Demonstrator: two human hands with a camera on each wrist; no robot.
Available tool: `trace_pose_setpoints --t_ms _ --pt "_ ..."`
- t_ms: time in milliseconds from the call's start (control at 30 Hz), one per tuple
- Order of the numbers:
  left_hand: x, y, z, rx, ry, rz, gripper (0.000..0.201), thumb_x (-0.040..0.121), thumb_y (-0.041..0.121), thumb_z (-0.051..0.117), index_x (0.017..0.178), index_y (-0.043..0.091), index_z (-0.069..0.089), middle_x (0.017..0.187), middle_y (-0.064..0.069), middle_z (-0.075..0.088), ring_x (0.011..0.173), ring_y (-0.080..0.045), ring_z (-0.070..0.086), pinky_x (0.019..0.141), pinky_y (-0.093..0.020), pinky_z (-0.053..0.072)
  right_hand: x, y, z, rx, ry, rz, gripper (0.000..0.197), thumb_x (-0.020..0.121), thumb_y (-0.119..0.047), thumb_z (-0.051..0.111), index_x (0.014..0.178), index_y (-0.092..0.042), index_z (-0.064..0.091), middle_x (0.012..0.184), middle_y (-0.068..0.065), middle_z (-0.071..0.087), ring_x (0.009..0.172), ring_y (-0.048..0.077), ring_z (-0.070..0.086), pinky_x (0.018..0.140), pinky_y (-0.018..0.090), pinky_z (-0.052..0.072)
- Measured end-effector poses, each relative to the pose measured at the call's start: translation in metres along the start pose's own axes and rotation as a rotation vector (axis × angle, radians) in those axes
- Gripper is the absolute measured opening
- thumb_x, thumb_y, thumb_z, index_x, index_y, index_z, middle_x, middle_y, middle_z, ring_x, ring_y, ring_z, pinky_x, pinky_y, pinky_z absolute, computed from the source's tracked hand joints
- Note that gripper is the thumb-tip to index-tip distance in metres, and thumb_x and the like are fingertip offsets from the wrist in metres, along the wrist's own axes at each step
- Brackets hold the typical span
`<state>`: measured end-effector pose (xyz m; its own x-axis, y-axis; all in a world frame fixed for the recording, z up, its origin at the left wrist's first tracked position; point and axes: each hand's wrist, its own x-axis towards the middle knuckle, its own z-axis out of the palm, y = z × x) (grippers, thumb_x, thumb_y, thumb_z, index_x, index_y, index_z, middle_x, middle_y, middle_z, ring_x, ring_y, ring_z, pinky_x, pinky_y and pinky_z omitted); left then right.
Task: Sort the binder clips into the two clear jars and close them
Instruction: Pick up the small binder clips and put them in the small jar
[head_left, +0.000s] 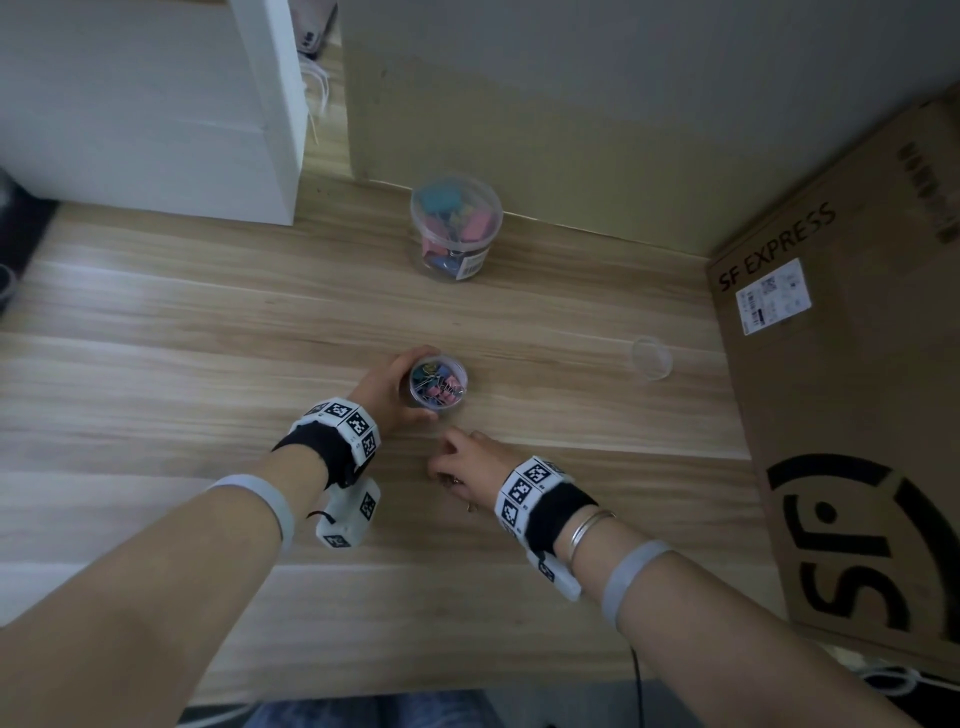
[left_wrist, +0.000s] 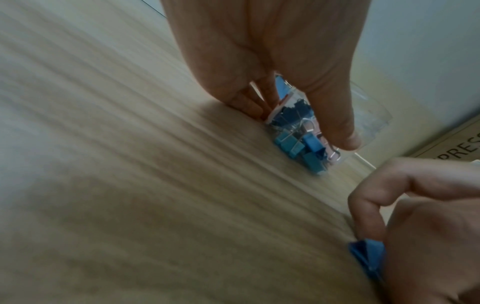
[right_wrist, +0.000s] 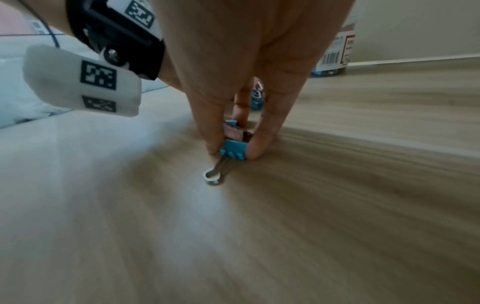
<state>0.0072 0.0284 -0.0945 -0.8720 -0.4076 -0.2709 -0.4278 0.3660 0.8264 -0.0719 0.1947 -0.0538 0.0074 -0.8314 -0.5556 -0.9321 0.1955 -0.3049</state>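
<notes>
My left hand (head_left: 390, 387) wraps around a small clear jar (head_left: 438, 382) that stands uncapped on the wooden table, holding several blue and pink binder clips (left_wrist: 301, 142). Just in front of it, my right hand (head_left: 457, 462) pinches a few small binder clips (right_wrist: 233, 149) against the tabletop; a blue one is foremost, its wire handles lying on the wood, with pinkish ones behind. The blue clip (left_wrist: 366, 259) also shows under the right fingers in the left wrist view. A larger clear jar (head_left: 456, 226), lidded and full of pink and blue clips, stands by the back wall.
A clear lid (head_left: 651, 357) lies on the table (head_left: 208, 322) to the right of the small jar. A big cardboard SF Express box (head_left: 852, 395) fills the right side. A white cabinet (head_left: 156, 104) stands at the back left.
</notes>
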Motion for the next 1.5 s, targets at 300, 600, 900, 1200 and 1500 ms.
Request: trace_pose_setpoints --t_ms 300,600,900,1200,1500 --pt "0.001 0.001 0.000 -0.004 -0.012 -0.018 0.088 0.059 0.013 0.084 0.133 0.017 0.038 0.132 -0.015 0.050 0.118 -0.028 0.052 0.101 -0.041 0.046 0.004 0.014 -0.006 0.201 0.067 0.139 0.013 0.081 -0.005 0.058 0.089 -0.009 0.067 0.109 0.010 0.054 0.102 0.031 0.047 0.087 0.034 0.040" --pt "0.001 0.001 0.000 0.004 -0.010 -0.028 0.091 0.056 0.015 0.085 0.134 0.017 0.038 0.131 -0.016 0.051 0.118 -0.030 0.052 0.102 -0.045 0.045 -0.008 0.029 -0.041 0.375 0.369 0.191 0.009 0.079 -0.004 0.064 0.083 -0.010 0.068 0.091 0.006 0.068 0.083 0.020 0.063 0.082 0.035 0.054" --pt "0.003 0.001 0.000 -0.006 -0.023 -0.081 0.097 0.053 0.022 0.087 0.136 0.017 0.037 0.133 -0.016 0.051 0.120 -0.032 0.052 0.102 -0.049 0.043 0.023 0.005 -0.086 0.490 0.503 0.080 0.024 0.076 0.003 0.057 0.097 -0.003 0.067 0.102 0.017 0.064 0.094 0.031 0.060 0.087 0.040 0.049" --pt "0.003 -0.002 -0.016 -0.043 0.013 -0.075 0.086 0.057 0.010 0.085 0.130 0.017 0.041 0.128 -0.013 0.055 0.115 -0.025 0.056 0.100 -0.035 0.047 0.019 0.006 -0.041 0.205 0.080 -0.012 0.025 0.081 -0.022 0.068 0.105 -0.018 0.066 0.107 0.004 0.068 0.093 0.021 0.062 0.083 0.040 0.051" --pt "-0.001 0.000 -0.017 -0.066 0.012 -0.066 0.086 0.057 0.005 0.084 0.131 0.011 0.040 0.130 -0.018 0.051 0.117 -0.029 0.053 0.100 -0.036 0.046 0.029 0.002 -0.020 0.046 -0.013 -0.057 0.018 0.083 -0.018 0.062 0.098 -0.008 0.061 0.106 0.011 0.057 0.095 0.030 0.056 0.075 0.035 0.044"
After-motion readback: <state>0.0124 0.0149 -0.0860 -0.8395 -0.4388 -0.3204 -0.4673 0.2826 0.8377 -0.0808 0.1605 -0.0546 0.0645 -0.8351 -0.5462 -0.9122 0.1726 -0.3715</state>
